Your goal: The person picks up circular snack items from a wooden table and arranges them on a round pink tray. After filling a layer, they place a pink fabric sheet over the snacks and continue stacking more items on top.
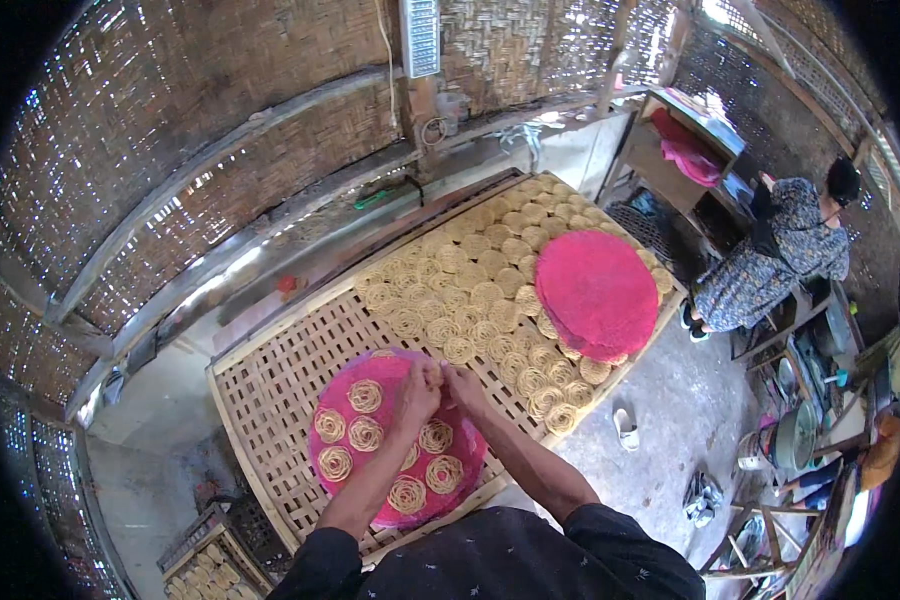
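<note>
My left hand [418, 397] and my right hand [465, 391] meet over the far side of a round pink mesh mat [381, 466]. Their fingers are bunched close together, and whatever lies between them is hidden. Several coiled nests of pale noodle-like strands [365, 433] lie spread on this mat, some partly covered by my forearms. Under the mat is a woven bamboo tray [270, 405] in a wooden frame. Rows of similar coiled nests [487, 292] cover the tray's far right part.
Other round pink mats [597, 294] lie stacked over nests at the tray's right. A person in a patterned garment [772, 247] stands beside a wooden cabinet [671, 165]. Another crate of nests [208, 574] sits low left. A shoe [625, 429] lies on the floor.
</note>
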`<state>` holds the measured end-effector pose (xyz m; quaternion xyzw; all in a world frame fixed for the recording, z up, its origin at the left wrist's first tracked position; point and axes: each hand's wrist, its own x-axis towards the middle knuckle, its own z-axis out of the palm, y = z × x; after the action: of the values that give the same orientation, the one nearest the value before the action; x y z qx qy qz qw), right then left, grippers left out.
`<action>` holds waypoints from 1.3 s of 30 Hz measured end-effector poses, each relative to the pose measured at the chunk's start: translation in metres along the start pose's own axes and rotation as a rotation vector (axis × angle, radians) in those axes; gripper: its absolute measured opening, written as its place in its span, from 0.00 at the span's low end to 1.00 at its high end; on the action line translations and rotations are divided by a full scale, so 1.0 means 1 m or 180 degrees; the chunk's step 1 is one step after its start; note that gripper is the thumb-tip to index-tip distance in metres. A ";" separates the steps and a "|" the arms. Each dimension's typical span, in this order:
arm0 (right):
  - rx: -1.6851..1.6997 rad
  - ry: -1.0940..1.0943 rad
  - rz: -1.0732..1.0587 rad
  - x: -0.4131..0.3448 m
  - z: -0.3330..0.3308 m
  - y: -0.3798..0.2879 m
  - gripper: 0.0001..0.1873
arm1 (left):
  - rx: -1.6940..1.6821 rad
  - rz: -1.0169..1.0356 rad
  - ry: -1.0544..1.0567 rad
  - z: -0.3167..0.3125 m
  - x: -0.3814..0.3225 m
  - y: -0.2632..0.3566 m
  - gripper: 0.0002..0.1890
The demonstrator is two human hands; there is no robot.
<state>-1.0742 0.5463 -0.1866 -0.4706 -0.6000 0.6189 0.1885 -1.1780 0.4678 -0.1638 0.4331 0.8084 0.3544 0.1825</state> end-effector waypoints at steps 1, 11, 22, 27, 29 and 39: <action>0.0922 -0.0169 0.0729 -0.002 -0.006 -0.006 0.20 | -0.0413 0.0406 -0.0172 0.006 -0.008 0.007 0.13; 0.0250 -0.0015 -0.0231 0.017 -0.062 0.030 0.15 | -0.1447 0.0355 -0.0380 0.063 0.022 -0.011 0.24; -0.2200 0.0559 -0.0907 0.020 -0.072 0.002 0.17 | -0.0329 0.0130 0.0226 0.081 0.037 0.013 0.24; -0.2840 0.0853 -0.0921 0.037 -0.071 0.024 0.16 | -0.0211 0.0207 0.0103 0.066 0.032 0.025 0.26; -0.2782 0.0881 -0.0976 0.026 -0.066 0.013 0.16 | -0.0243 0.0261 0.0212 0.043 0.024 0.018 0.25; -0.2332 0.0570 -0.1285 -0.040 -0.025 -0.023 0.16 | 0.1448 0.0456 0.0757 -0.079 -0.046 -0.089 0.18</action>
<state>-1.0423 0.5332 -0.1466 -0.4314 -0.8416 0.2722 0.1775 -1.2507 0.3639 -0.1759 0.4745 0.8503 0.2240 -0.0414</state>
